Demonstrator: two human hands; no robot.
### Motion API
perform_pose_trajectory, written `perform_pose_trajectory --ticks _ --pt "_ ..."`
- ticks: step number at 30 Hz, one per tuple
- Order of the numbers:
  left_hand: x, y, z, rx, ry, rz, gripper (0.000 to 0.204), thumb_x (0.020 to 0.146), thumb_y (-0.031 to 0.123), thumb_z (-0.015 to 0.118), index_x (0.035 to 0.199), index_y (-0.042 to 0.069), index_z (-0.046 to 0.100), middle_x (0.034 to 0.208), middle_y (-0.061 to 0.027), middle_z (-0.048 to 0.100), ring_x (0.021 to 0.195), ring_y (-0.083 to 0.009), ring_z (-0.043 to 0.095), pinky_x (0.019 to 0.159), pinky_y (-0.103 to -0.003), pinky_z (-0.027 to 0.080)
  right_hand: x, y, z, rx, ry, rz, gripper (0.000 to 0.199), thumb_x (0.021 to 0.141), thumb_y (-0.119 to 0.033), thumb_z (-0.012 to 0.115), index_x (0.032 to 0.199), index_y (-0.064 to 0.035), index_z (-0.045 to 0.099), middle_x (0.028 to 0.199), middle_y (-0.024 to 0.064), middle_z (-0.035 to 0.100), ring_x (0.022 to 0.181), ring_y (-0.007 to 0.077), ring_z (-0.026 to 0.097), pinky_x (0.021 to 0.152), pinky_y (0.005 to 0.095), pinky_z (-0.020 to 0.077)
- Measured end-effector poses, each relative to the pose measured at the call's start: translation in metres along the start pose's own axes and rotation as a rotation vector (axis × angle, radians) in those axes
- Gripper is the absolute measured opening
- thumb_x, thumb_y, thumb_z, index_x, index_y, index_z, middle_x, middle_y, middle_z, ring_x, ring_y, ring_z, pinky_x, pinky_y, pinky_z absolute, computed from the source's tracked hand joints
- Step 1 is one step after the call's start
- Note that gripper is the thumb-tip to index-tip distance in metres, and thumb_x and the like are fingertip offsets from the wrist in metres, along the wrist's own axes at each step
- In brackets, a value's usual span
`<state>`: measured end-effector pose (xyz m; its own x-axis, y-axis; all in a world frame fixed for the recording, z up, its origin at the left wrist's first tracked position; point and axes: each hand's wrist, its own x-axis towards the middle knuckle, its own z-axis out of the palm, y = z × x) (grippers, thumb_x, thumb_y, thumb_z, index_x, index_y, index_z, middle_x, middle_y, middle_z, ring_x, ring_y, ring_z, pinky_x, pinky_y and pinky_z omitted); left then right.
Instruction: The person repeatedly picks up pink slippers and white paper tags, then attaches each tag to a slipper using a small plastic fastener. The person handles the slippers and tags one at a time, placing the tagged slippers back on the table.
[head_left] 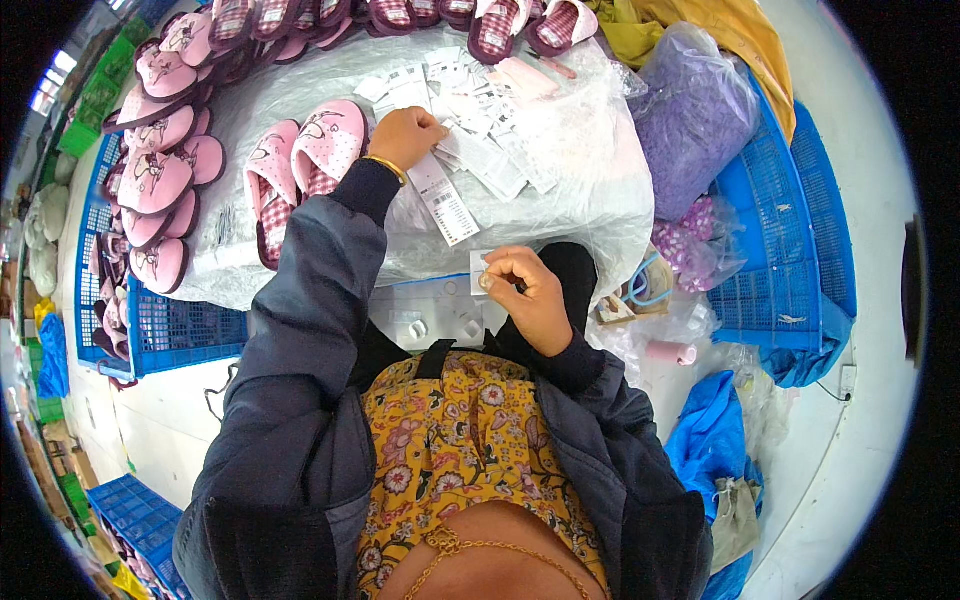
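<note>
My left hand (405, 137) is over a scattered heap of white paper tags (480, 165), its fingers closed together. Anything between those fingertips is hidden. Just below its wrist, one long printed tag (445, 205) lies on the plastic-wrapped surface (590, 190). Lower and to the right, my right hand (530, 298) pinches a small white tag (478, 272) by its edge, close to the near rim of that surface. Beside my left forearm rests a pair of pink slippers (305, 165) with checked insoles, toes pointing away from me.
More pink slippers (165, 175) pile up along the left and far edges. Blue plastic crates (190, 325) flank the work surface, another blue crate (765, 240) standing at right. A bag of purple material (695, 120) leans there. A pink roll (670, 352) lies below.
</note>
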<state>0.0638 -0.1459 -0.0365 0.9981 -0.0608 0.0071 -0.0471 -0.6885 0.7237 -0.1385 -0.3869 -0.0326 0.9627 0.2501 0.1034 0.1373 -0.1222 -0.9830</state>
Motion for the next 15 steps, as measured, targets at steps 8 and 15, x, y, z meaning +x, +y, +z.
perform_pose_trajectory --ticks 8,15 --pt "-0.028 0.024 -0.02 0.043 0.182 0.161 0.03 0.09 0.029 0.066 0.089 -0.001 0.067 0.073 -0.0152 0.066 0.067 -0.0262 0.064 0.064 -0.037 0.048 -0.003 0.0 0.0 0.09 -0.026 0.036 0.011 0.091 -0.009 0.068 0.097 -0.0003 0.064 0.085 0.0003 0.064 0.073 0.0054 0.054 0.066 0.0225 0.0457" --pt "-0.109 0.065 -0.037 -0.365 0.063 0.2 0.016 0.092 0.013 0.066 0.091 -0.003 0.064 0.07 -0.001 0.059 0.06 -0.0066 0.056 0.055 -0.023 0.043 0.015 -0.039 -0.003 0.151 0.01 0.09 0.012 0.092 -0.01 0.068 0.096 0.0 0.064 0.081 -0.002 0.063 0.072 0.0029 0.052 0.064 0.0206 0.0438"
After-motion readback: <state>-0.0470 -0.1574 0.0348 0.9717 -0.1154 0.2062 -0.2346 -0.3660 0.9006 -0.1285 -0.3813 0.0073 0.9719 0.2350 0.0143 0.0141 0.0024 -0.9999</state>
